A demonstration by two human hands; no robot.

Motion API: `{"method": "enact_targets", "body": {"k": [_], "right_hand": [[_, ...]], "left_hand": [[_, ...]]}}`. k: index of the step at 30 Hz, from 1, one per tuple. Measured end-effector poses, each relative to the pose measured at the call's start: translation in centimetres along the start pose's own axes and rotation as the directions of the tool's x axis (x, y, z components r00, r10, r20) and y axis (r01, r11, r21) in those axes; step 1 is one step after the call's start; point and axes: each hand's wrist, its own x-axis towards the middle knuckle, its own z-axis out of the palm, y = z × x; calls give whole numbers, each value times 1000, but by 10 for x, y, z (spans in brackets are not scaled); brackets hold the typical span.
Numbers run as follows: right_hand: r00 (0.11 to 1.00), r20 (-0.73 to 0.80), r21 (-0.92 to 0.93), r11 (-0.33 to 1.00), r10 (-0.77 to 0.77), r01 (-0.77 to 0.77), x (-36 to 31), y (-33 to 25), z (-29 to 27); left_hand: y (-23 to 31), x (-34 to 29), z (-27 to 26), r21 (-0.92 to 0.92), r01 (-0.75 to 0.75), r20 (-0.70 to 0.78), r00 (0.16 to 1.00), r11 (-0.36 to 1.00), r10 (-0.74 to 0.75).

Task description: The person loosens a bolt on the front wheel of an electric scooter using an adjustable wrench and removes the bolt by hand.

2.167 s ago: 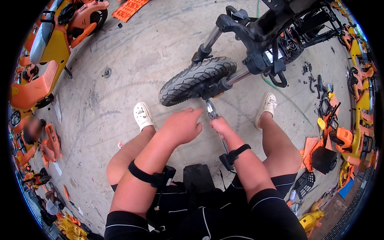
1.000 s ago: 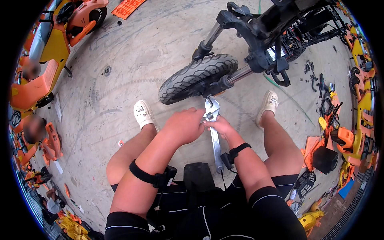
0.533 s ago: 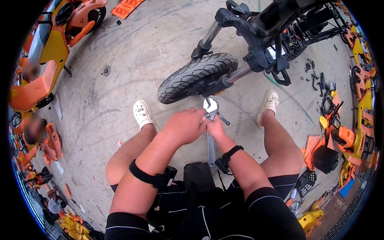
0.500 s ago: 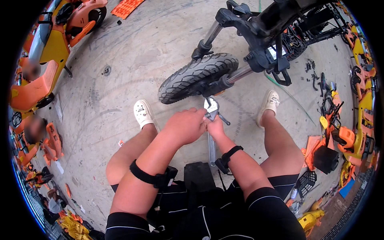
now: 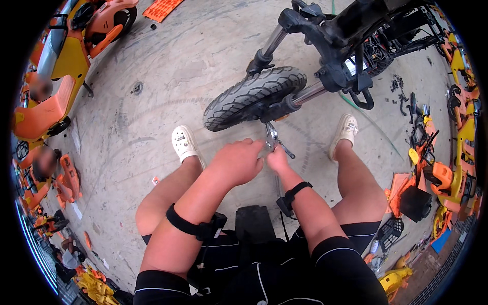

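Observation:
In front of me my right hand (image 5: 277, 158) is wrapped round a silver adjustable wrench (image 5: 272, 132). Its head points up toward the wheel, and its handle runs down below the hand. My left hand (image 5: 237, 161) has curled fingers whose tips meet the wrench near its jaws; the exact finger grip is partly hidden. Just beyond the wrench is the black front tyre (image 5: 254, 96) of a stripped motorbike, turned at an angle between the fork legs (image 5: 311, 93). A short dark bar (image 5: 288, 151) slants beside the wrench head; what it attaches to cannot be made out.
The motorbike's bare frame (image 5: 351, 46) fills the upper right. Loose parts and orange panels (image 5: 399, 185) lie to the right, near a black box (image 5: 415, 203). Yellow and orange bikes (image 5: 66, 66) line the left. A green hose (image 5: 363, 109) crosses the concrete floor (image 5: 152, 86).
The wrench has turned in my hands, its broad bright face now seen more edge-on. My left fingers have loosened and drawn slightly apart from my right hand. The view has shifted a little.

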Motion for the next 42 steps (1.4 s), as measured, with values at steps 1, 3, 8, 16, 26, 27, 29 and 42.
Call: {"method": "enact_targets", "body": {"k": [1, 3, 8, 16, 26, 27, 29, 42], "right_hand": [[998, -47, -173, 984, -51, 43, 4, 4, -4], [963, -169, -220, 960, -211, 172, 11, 11, -11], [923, -125, -466, 842, -365, 270, 17, 4, -43], [893, -129, -776, 605, -430, 179, 8, -13, -48], [991, -57, -490, 869, -120, 78, 4, -46, -70], [994, -31, -478, 875, -106, 79, 5, -46, -74], [994, 33, -454, 885, -103, 107, 10, -44, -80], [914, -86, -696, 681, -396, 229, -35, -68, -69]], "left_hand": [[1, 1, 0, 6, -2, 9, 1000, 1000, 1], [5, 1, -4, 9, -5, 23, 1000, 1000, 5], [0, -2, 0, 3, -10, 21, 1000, 1000, 9], [7, 9, -3, -24, -19, 43, 999, 1000, 20], [10, 10, 0, 2, -38, 44, 998, 999, 38], [10, 11, 0, 5, -47, 43, 998, 999, 46], [11, 11, 1, 10, -53, 47, 998, 999, 52], [16, 10, -1, -2, -102, -24, 994, 995, 102]]}}
